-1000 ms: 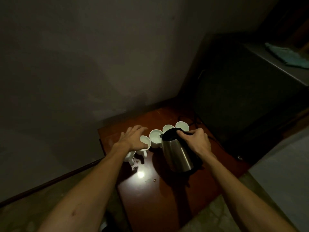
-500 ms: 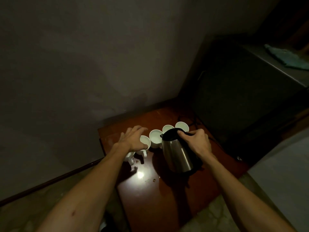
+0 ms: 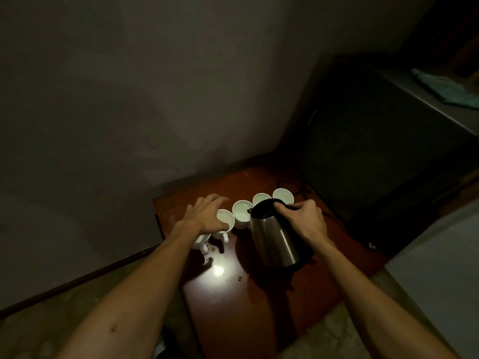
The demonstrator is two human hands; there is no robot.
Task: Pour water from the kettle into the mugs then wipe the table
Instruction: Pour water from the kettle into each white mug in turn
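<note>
A steel kettle [image 3: 274, 239] with a black top is tilted to the left, and my right hand [image 3: 303, 218] grips its handle. Its spout hangs over a white mug [image 3: 242, 212]. Several white mugs stand in a row on the red-brown table [image 3: 233, 307]. My left hand [image 3: 204, 215] rests with spread fingers on the rim of another mug [image 3: 225, 221]. One more mug [image 3: 201, 240] is partly hidden under my left wrist. Two mugs [image 3: 261, 198] [image 3: 283, 195] stand behind the kettle.
Water drops and a bright glare spot [image 3: 219, 270] lie on the table in front of the mugs. A dark cabinet [image 3: 375, 151] stands to the right, with a teal cloth [image 3: 445, 89] on its top. A grey wall rises behind the table.
Hardly anything has moved. The kettle stays tilted over the same mug and my left hand stays on its mug.
</note>
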